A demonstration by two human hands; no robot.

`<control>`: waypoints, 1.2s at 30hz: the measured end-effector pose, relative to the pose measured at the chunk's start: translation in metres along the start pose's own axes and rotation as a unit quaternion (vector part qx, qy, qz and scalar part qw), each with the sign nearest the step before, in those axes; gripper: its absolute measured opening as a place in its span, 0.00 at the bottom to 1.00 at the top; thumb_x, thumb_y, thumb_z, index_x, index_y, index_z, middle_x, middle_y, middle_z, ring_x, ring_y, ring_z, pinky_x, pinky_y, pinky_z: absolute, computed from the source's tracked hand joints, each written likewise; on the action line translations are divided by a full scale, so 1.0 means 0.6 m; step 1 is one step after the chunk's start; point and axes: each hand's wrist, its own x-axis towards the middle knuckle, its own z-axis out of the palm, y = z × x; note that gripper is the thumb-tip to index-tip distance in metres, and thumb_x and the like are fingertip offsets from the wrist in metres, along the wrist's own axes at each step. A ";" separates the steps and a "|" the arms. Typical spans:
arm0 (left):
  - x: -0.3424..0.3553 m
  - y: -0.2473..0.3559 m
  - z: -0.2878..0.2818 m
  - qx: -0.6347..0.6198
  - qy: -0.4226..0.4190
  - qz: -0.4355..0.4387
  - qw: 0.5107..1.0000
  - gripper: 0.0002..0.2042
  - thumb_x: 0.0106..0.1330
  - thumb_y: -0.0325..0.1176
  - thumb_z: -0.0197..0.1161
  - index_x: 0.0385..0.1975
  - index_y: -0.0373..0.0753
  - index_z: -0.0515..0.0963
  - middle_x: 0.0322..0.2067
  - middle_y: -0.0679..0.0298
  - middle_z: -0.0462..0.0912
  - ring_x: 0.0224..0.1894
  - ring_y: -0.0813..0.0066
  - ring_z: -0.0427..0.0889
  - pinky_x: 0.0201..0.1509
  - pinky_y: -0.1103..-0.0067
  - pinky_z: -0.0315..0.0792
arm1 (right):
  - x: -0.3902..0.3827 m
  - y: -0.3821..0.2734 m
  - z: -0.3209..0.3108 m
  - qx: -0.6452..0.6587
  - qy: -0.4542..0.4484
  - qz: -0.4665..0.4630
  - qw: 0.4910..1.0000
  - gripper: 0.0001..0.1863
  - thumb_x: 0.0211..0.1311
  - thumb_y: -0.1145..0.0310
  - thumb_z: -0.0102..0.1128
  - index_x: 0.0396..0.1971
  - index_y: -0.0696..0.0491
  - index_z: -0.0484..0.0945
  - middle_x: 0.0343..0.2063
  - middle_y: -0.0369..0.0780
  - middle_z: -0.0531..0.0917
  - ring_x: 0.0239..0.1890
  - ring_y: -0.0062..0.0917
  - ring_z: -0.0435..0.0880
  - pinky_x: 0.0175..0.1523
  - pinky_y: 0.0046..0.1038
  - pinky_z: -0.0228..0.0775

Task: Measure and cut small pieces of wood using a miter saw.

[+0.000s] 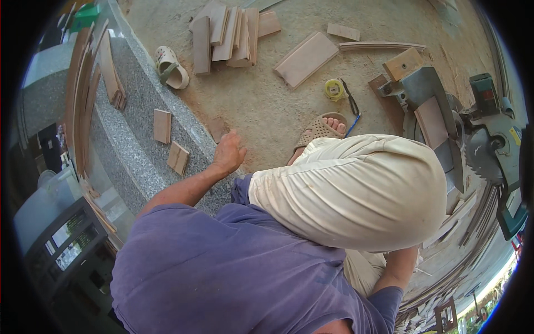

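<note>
My left hand [228, 152] reaches down at the edge of the grey granite step, its fingers curled. A small flat brown piece [217, 128], likely wood, shows right by the fingertips; whether I grip it is unclear. Two short wood offcuts, one plain [162, 126] and one with a crack-like mark [178, 158], lie on the step left of that hand. My right forearm [397, 269] goes down beside my bent knee at the lower right. The knee and trouser leg hide most of the right hand, so its fingers do not show.
A miter saw [489, 146] with a board [431, 123] on it stands at the right. Ahead lie stacked planks [225, 38], a wide board [307, 57], a yellow tape measure [335, 89] and a loose clog [172, 68]. Long strips [83, 106] lean at the left.
</note>
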 end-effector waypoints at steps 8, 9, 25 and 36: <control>-0.021 -0.020 -0.073 0.012 -0.109 -0.020 0.994 0.15 0.62 0.36 0.71 0.43 0.32 0.80 0.50 0.44 0.80 0.58 0.42 0.79 0.60 0.55 0.75 | -0.002 -0.024 -0.005 -0.004 -0.070 -0.062 0.996 0.17 0.66 0.64 0.70 0.52 0.53 0.85 0.48 0.43 0.88 0.50 0.38 0.86 0.54 0.37 0.78; -0.025 -0.011 -0.084 0.017 -0.131 -0.031 0.991 0.15 0.62 0.36 0.71 0.42 0.32 0.80 0.51 0.44 0.79 0.59 0.42 0.78 0.61 0.55 0.74 | -0.003 -0.028 -0.007 -0.003 -0.080 -0.074 0.994 0.17 0.66 0.64 0.70 0.51 0.53 0.85 0.47 0.43 0.88 0.49 0.38 0.86 0.54 0.37 0.78; -0.156 -0.203 -0.163 0.097 -0.029 -0.118 0.988 0.31 0.45 0.28 0.74 0.54 0.33 0.73 0.60 0.42 0.71 0.63 0.37 0.71 0.68 0.55 0.70 | -0.049 -0.179 0.040 0.118 -0.317 -0.191 0.921 0.14 0.66 0.63 0.69 0.48 0.52 0.86 0.43 0.44 0.89 0.46 0.38 0.87 0.51 0.36 0.79; 0.326 0.360 -0.183 -0.597 -0.232 0.090 0.763 0.40 0.51 0.37 0.87 0.59 0.36 0.67 0.58 0.57 0.78 0.60 0.67 0.78 0.66 0.68 0.74 | -0.068 -0.309 0.088 0.491 -0.447 0.354 0.659 0.17 0.74 0.61 0.67 0.55 0.55 0.81 0.34 0.36 0.88 0.35 0.21 0.88 0.41 0.25 0.81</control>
